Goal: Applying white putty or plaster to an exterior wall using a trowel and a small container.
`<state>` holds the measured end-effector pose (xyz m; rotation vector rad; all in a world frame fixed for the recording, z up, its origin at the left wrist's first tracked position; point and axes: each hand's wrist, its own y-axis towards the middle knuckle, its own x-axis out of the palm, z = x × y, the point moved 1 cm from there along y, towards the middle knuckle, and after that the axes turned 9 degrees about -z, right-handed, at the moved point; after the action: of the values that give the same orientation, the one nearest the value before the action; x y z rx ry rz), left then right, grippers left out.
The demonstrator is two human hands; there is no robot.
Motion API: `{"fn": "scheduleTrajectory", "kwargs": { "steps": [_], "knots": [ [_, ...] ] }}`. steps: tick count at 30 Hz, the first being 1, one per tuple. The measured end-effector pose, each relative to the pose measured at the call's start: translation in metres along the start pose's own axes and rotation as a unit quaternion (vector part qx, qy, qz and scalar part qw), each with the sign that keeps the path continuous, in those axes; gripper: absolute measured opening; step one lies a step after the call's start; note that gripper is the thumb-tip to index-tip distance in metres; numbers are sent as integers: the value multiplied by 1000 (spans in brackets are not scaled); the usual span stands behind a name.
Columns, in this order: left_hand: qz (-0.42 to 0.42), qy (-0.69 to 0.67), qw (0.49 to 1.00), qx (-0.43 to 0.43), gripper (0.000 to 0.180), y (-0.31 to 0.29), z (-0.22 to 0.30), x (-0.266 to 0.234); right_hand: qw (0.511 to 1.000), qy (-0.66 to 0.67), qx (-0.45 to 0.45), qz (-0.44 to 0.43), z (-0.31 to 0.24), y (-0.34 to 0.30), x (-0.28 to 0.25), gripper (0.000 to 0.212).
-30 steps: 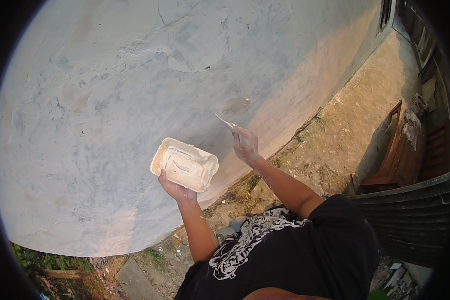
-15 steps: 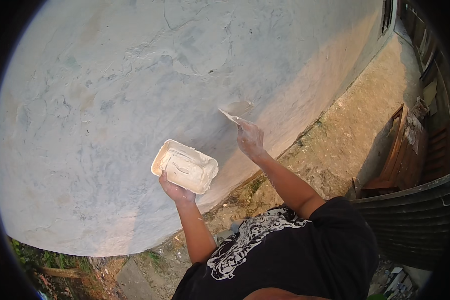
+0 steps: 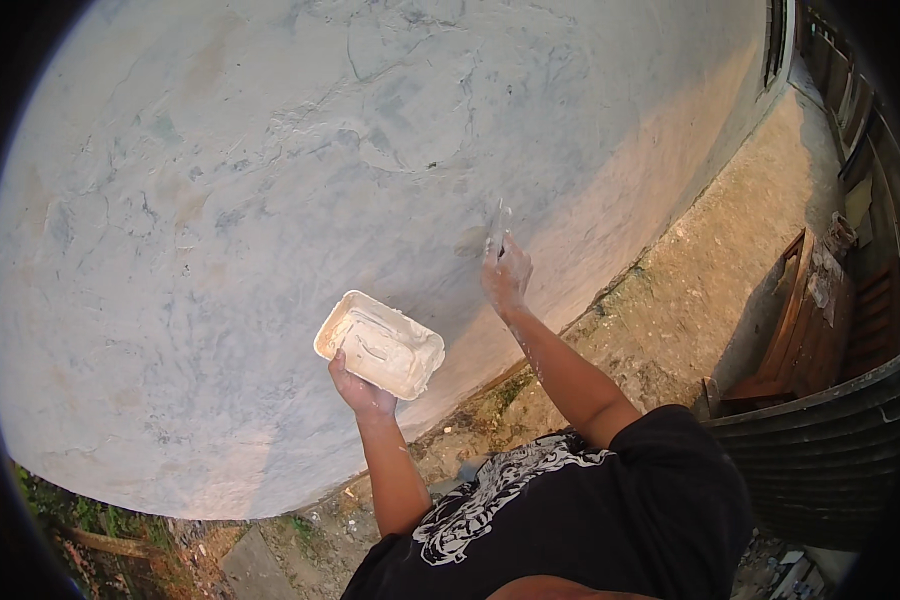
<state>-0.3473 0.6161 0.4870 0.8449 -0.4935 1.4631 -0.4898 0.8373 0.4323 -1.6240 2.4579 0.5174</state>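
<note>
While the left hand (image 3: 362, 388) kept its grip beneath the shallow white rectangular plastic tray (image 3: 380, 344), the right hand (image 3: 506, 278), clenched on a thin metal putty knife (image 3: 496, 228), had risen higher against the mottled grey plastered wall (image 3: 270, 200).

— Where's the tub (image 3: 380, 345)?
— In the left hand (image 3: 362, 392), near the wall (image 3: 220, 200) — left of the right hand (image 3: 506, 280).
— And the scraper (image 3: 496, 230)?
— In the right hand, against the wall; the ground (image 3: 690, 290) lies right.
</note>
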Motion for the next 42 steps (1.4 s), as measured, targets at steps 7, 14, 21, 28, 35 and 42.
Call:
{"fn": "scheduleTrajectory", "kwargs": {
  "steps": [7, 14, 21, 28, 35, 42],
  "knots": [
    [27, 11, 1000, -3, 65, 6, -7, 6, 969, 98, -64, -219, -4, -36, -18, 27],
    [16, 5, 999, -36, 62, 12, -21, 27, 889, 421, 8, -181, 5, -13, -85, 18],
    [-77, 45, 995, -39, 66, 34, -41, 44, 834, 515, 26, -197, -3, -26, -135, 39],
    [-183, 120, 973, 78, 92, 47, -34, 107, 815, 534, 34, -221, -23, -45, -155, 41],
    [-207, 198, 948, 140, 99, 50, -40, 122, 793, 569, 33, -217, -32, -55, -160, 46],
    [-220, 250, 931, 146, 104, 42, -44, 129, 806, 561, 58, -177, -32, -63, -146, 41]
  ]
}}
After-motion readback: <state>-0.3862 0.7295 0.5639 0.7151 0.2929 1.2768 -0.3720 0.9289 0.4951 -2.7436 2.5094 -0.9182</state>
